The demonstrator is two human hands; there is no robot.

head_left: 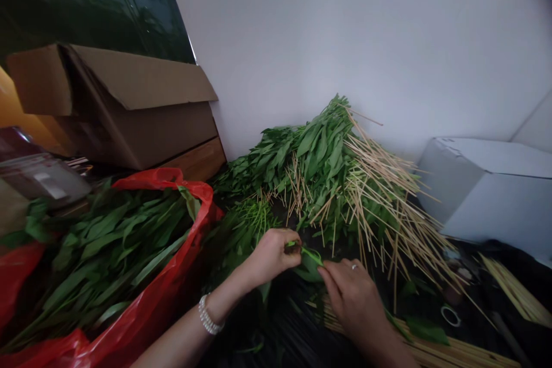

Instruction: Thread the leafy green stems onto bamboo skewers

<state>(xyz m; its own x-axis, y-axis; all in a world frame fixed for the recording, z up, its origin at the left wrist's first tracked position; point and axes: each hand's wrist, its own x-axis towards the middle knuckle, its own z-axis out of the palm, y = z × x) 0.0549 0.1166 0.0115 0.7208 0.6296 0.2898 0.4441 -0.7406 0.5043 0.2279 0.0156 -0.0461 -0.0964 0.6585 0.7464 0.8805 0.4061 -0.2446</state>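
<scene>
My left hand (276,256) is closed in a pinch on a green leafy stem (311,256), near the middle of the view. On the other end of the same stem, the fingers of my right hand (351,290) are pinched together. A green leaf hangs from the stem between the two hands. Just beyond them lies a bundle of loose green stems (259,215). Behind that rises a large pile of green leaves (321,146), with many thin wooden sticks (379,184) poking out to the right.
A red plastic bag (200,213) full of long leaves (125,236) stands at left. Behind it is an open cardboard box (142,126). A white box (495,184) sits at right. More sticks (448,353) and a tape roll (451,315) lie on black sheeting at lower right.
</scene>
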